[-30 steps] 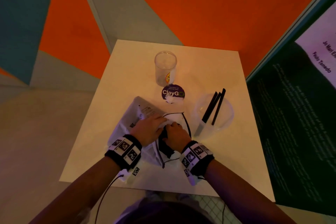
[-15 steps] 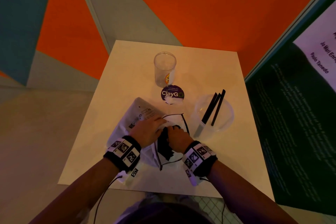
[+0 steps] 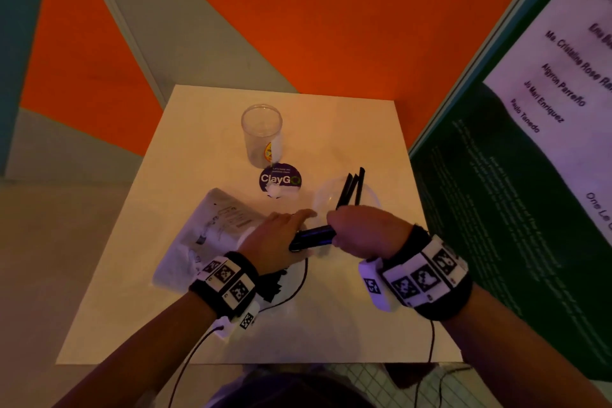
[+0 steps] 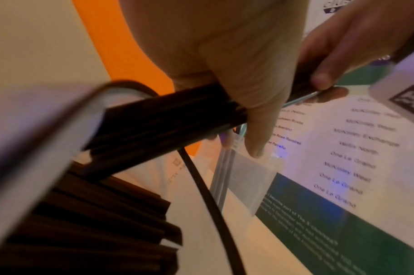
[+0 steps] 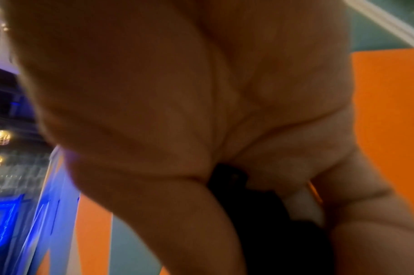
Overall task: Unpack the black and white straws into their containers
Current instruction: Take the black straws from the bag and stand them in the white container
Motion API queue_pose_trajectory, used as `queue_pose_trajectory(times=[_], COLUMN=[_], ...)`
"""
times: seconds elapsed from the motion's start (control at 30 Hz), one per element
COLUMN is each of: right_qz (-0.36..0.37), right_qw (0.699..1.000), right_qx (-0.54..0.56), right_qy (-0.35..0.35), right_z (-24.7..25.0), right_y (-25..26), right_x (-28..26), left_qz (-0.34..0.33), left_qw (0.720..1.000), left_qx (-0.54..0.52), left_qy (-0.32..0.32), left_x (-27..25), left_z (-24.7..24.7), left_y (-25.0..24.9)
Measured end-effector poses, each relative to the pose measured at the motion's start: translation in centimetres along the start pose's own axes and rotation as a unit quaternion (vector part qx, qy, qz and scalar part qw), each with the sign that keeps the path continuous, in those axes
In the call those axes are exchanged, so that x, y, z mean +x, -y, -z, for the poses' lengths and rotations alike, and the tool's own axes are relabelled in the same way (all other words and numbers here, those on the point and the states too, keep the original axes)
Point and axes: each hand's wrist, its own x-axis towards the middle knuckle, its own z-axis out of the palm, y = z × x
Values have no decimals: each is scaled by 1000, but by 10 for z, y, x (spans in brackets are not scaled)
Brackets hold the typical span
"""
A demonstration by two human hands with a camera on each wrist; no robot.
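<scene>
While the right hand (image 3: 362,230) grips a bundle of black straws (image 3: 313,237) in its curled fingers, lifted just above the white desk (image 3: 205,129), the left hand (image 3: 276,240) lies beside it with fingers stretched forward, resting against the near end of the same bundle. From the left wrist view, the left thumb presses along the bundle and the right fingertips (image 4: 321,81) wrap it further along. More black straws (image 4: 95,223) lie stacked under the left wrist, at the mouth of a white plastic bag (image 3: 212,235) that sprawls on the left half of the desk. Just beyond the right hand, a clear wide container (image 3: 371,195) holds three black straws (image 3: 352,187) leaning toward the far side. A tall clear cup (image 3: 261,136) stands upright farther back, near the middle, with a round purple lid (image 3: 280,179) flat on the desk just in front of it. A green and white printed board (image 3: 530,142) stands along the right edge.
</scene>
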Motion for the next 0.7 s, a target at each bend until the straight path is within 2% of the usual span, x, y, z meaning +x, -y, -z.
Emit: queue_pose_trajectory(times=[0.07, 0.13, 0.17, 0.23, 0.3, 0.33, 0.4, 0.47, 0.57, 0.6, 0.63, 0.7], right_qz=[5, 15, 23, 40, 61, 69, 81, 94, 133, 150, 164, 171], right_qw=[999, 988, 968, 906, 840, 821, 806, 768, 654, 627, 616, 620], right_qx=[25, 141, 225, 363, 445, 462, 461, 500, 630, 655, 665, 658], right_qy=[-24, -69, -106, -213, -304, -329, -362, -389, -398, -393, -390, -392], right_z=[9, 15, 17, 17, 11, 7, -1, -6, -10, -12, -13, -12], right_y=[-12, -25, -30, -38, -38, -35, -29, -29, -32, -31, -29, -29], right_x=[-13, -21, -24, -26, -22, -19, -11, -6, -6, -5, -5, -5], left_qz=[19, 30, 36, 44, 41, 34, 28, 33, 48, 48, 49, 54], left_qw=[999, 997, 995, 991, 989, 988, 987, 987, 980, 977, 975, 971], left_qx=[-43, -73, -91, -111, -117, -124, -133, -134, -166, -179, -188, -208], left_qy=[1, -10, -23, -60, -82, -86, -85, -86, -102, -105, -106, -103], left_x=[6, 11, 14, 20, 27, 30, 35, 39, 46, 49, 52, 58], left_z=[-2, -2, -1, 1, 4, 4, 4, 2, 4, 4, 5, 6], left_y=[-1, -1, -2, -4, -10, -14, -21, -26, -34, -37, -41, -49])
